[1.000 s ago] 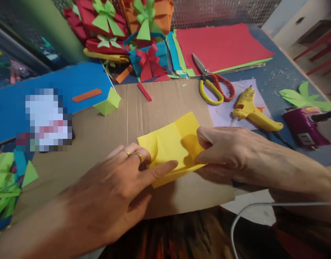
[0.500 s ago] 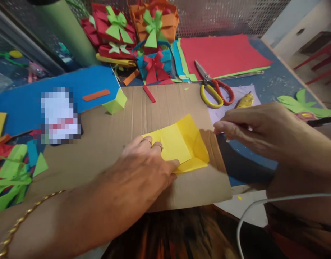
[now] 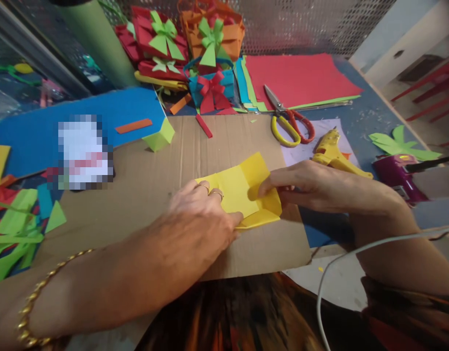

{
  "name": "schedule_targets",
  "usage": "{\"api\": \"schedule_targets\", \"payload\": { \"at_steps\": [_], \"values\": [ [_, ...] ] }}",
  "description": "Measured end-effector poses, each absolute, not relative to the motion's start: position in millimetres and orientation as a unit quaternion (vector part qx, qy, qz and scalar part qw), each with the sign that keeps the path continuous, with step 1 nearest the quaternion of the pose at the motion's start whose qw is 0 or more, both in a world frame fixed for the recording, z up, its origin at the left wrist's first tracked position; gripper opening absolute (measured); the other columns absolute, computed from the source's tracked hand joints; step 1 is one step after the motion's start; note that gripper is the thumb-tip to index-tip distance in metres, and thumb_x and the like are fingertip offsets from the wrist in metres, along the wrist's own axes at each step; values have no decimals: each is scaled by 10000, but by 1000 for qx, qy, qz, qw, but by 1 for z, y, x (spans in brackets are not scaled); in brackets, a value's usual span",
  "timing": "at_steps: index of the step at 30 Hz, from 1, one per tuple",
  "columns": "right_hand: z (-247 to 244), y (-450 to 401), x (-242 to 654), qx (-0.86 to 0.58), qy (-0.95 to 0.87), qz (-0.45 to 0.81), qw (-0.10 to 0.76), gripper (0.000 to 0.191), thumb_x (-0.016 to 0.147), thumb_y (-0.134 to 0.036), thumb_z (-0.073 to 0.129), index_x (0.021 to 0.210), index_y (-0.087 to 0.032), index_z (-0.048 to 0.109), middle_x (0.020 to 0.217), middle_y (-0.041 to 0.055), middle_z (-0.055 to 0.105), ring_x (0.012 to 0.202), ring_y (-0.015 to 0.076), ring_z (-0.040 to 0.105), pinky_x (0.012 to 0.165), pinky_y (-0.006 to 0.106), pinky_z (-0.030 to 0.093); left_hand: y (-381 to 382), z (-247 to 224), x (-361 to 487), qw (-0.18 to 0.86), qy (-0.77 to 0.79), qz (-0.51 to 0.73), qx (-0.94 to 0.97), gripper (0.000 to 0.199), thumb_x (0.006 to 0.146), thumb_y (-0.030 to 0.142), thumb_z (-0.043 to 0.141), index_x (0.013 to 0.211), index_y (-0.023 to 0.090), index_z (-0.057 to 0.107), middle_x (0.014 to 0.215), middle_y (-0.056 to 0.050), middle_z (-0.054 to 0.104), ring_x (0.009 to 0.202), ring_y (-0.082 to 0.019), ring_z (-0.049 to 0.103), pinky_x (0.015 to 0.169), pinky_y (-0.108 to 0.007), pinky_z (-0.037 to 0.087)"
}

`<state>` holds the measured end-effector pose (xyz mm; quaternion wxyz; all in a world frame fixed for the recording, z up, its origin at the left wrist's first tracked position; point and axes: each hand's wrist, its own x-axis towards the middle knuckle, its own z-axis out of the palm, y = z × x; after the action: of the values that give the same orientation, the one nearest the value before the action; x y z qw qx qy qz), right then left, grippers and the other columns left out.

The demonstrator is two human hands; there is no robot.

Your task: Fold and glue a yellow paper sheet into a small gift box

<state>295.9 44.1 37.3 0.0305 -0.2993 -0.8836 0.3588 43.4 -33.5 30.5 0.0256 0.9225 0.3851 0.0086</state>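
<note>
A folded yellow paper piece with raised sides lies on the brown cardboard. My left hand, with two rings, presses on its left part, the thumb along the near edge; its fingers are closed on the paper. From the right, my right hand grips the raised right flap, thumb inside and fingers outside. Just beyond my right hand, a yellow glue gun rests on a light purple sheet. Scissors with yellow and red handles lie open beyond the cardboard's right part.
Small paper bags with bows stand at the back. Right of them is a stack of coloured sheets. Green scraps lie at the left near a blurred phone-like object. A purple device and white cable are at right.
My right hand has moved left from beside the paper onto its right flap. The glue gun now shows more fully behind it. My left hand stays on the paper.
</note>
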Motion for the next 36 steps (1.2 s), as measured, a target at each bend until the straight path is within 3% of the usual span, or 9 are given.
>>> {"api": "schedule_targets", "payload": {
  "at_steps": [5,13,21,26,33,36],
  "values": [
    [33,43,288,-299,-869,394,17,371,897,-191,486,1211,-196,683,815,7,718,618,114,599,562,223,415,-31,32,42,45,386,3,921,176,939,243,620,972,278,789,767,-41,630,785,-232,570,817,-415,429],
    [31,42,288,-288,-862,418,19,356,905,-194,507,1235,-183,642,801,-12,639,611,100,512,549,209,396,-34,22,31,36,357,7,933,194,960,272,616,1079,310,764,865,-47,655,909,-265,609,901,-461,451],
    [28,40,289,-276,-866,416,35,461,894,-171,534,1347,-203,610,896,9,693,634,107,545,556,219,413,-33,26,34,46,367,-4,929,171,968,270,617,1045,289,768,846,-46,647,877,-249,610,898,-453,470],
    [28,40,288,-270,-865,418,64,302,934,-196,509,1190,-184,668,799,-10,645,626,103,524,552,213,409,-41,31,37,34,390,-1,920,203,976,229,589,1053,273,771,888,-61,666,953,-277,622,939,-488,462],
    [29,39,284,-301,-860,390,131,362,986,-262,497,1306,-178,644,806,3,675,662,124,588,584,245,450,-34,43,47,37,395,-76,915,223,981,236,583,1032,292,793,834,-54,692,850,-258,629,828,-418,462],
    [27,40,285,-306,-864,362,170,390,980,-268,521,1341,-182,641,852,16,703,697,130,615,599,247,470,-29,49,50,59,403,-96,908,195,992,362,623,1024,294,802,838,-59,703,866,-266,636,821,-407,454]
  ]
}}
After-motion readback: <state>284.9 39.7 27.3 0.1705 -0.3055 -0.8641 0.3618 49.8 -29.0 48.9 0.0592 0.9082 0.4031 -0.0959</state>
